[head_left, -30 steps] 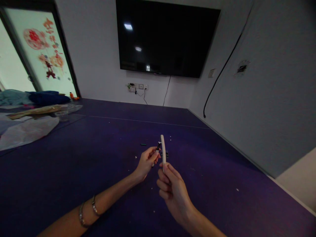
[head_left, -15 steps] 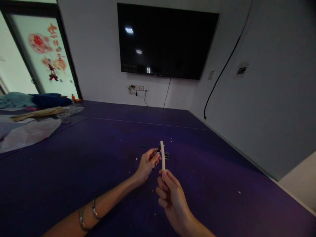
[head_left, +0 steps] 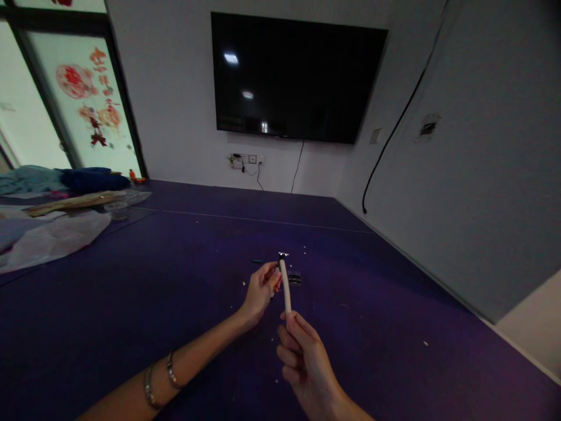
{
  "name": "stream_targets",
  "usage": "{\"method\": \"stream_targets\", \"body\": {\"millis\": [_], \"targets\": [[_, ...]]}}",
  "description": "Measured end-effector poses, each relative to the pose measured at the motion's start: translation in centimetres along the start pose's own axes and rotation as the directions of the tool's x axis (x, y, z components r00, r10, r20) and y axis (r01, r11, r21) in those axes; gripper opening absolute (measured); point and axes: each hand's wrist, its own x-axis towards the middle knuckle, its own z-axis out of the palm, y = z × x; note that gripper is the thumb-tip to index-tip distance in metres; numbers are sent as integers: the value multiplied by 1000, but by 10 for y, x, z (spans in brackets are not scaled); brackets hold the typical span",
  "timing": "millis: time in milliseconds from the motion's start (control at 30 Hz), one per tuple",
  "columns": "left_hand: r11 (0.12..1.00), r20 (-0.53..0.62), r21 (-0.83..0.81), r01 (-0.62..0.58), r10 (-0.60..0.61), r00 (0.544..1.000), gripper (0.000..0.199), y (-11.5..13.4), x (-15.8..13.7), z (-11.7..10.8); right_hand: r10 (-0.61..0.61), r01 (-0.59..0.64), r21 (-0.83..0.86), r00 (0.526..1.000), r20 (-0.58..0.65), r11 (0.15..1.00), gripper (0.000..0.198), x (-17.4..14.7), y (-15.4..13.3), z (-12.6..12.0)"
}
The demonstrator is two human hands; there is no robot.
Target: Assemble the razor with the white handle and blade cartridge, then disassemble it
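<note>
My left hand (head_left: 258,294) is closed on a small dark tool with a bright crosswise head (head_left: 283,255). Most of it is behind my fingers, so its exact kind is unclear. In my right hand (head_left: 307,356), a slim, slightly curved cream-white stick (head_left: 286,287) is pinched by its near end between thumb and finger. The stick points up and away, its far end just below the bright head. Whether the two touch, I cannot tell. On the purple floor beyond the stick lies a small black case-like piece (head_left: 295,279), partly hidden.
White crumbs and a short green piece (head_left: 257,261) are scattered on the purple floor (head_left: 175,316). Plastic sheeting (head_left: 56,240) and a dark blue cloth (head_left: 94,178) lie at the left. A black cable (head_left: 394,126) hangs along the right wall. A television (head_left: 298,79) is mounted ahead.
The stick's far end has shifted left and slightly down, toward the tool in my left hand. The tool's bright head now shows above it. My right hand has moved slightly down.
</note>
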Motion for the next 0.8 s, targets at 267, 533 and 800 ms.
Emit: {"method": "stream_targets", "body": {"millis": [267, 533, 800], "targets": [[1000, 12, -19, 14, -14, 1000, 32, 1, 0, 1, -59, 58, 30, 998, 18, 998, 40, 3, -2, -1], [1000, 40, -21, -19, 20, 999, 30, 6, -1, 0, -99, 96, 45, 994, 49, 994, 36, 4, -6, 1], [999, 19, -44, -2, 3, 1000, 33, 2, 5, -5, -38, 36, 60, 998, 44, 998, 33, 5, 8, -7]]}}
